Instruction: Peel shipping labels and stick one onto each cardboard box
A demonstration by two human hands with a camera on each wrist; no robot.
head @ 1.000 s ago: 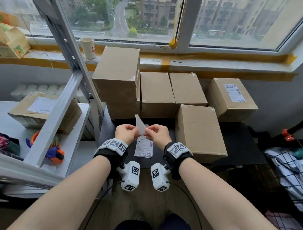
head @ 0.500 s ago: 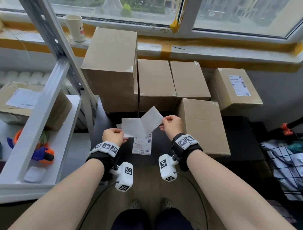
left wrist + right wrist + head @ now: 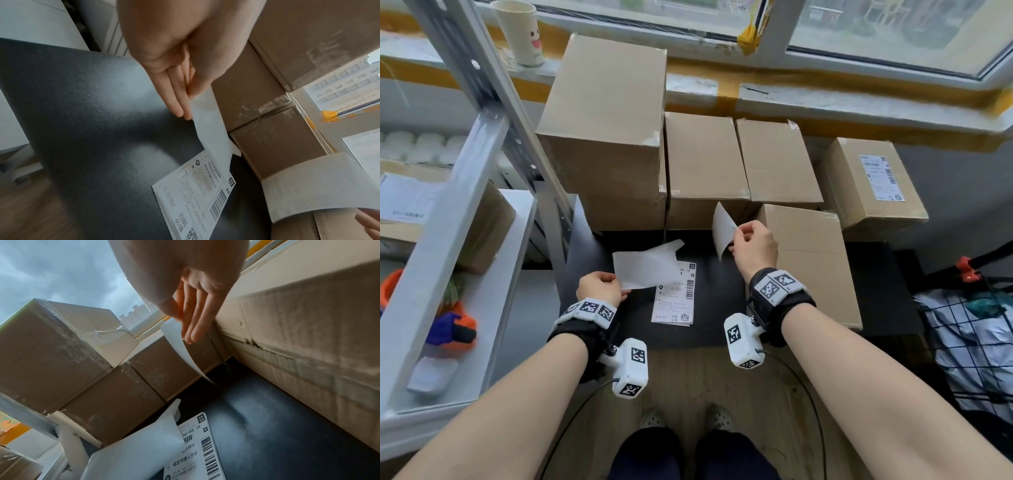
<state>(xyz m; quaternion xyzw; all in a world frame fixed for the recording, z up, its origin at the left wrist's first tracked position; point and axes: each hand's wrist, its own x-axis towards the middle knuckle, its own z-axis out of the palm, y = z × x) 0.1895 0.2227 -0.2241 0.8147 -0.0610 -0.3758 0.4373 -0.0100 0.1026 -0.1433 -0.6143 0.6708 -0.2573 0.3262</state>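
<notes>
Now, peeled label (image 3: 723,229) upright, edge-on

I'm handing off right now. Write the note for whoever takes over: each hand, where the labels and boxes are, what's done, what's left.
Left hand pinches the peeled-off backing sheet above the black table.
Right hand pinches the freed label, held on edge just left of the nearest box.
The label stack lies on the table between the hands.
Done: the far-right box carries a label; one label is off its backing.
Left: stick the held label, probably on the nearest box, and drop the backing. The tall box and the two boxes behind show bare tops.
</notes>
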